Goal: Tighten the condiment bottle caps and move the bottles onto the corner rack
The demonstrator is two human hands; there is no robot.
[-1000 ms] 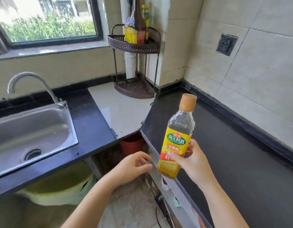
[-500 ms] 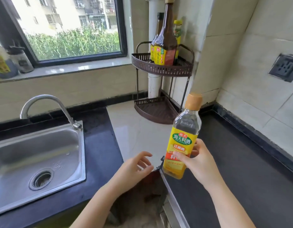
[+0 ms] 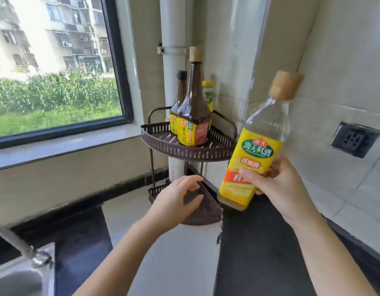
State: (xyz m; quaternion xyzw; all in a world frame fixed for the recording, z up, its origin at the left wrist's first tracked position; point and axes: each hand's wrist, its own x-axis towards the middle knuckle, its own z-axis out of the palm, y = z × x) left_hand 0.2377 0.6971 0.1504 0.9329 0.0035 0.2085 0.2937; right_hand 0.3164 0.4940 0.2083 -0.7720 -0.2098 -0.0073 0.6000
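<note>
Item 1: cooking-wine bottle [image 3: 257,150], clear with a yellow label and a tan cap [image 3: 284,86]. It sits in my right hand [image 3: 278,184], my fingers [image 3: 249,174] wrapped round the lower label, the bottle tilted with its cap leaning right. It is held in the air just right of the corner rack [image 3: 184,151], not yet on it, its base above the dark surface [image 3: 259,242].

Item 2: my left hand [image 3: 176,199], holding nothing, fingers loosely spread, hovering in front of the rack's lower tier [image 3: 206,210]; whether it touches the tier I cannot tell.

Item 3: rack upper tier, brown and slotted. It carries a tall dark bottle [image 3: 193,112] with a tan cap at front, a black-capped dark bottle [image 3: 178,99] just behind to its left, and a small yellow-lidded jar [image 3: 208,92] behind to the right, mostly hidden.

Item 4: white pipe [image 3: 174,39] running up the corner behind the rack.

Item 5: window [image 3: 56,60] at left, greenery and buildings outside.

Item 6: wall socket [image 3: 354,138] on the tiles at right.

Item 7: faucet [image 3: 14,242] and sink [image 3: 24,278] edge, bottom left.
</note>
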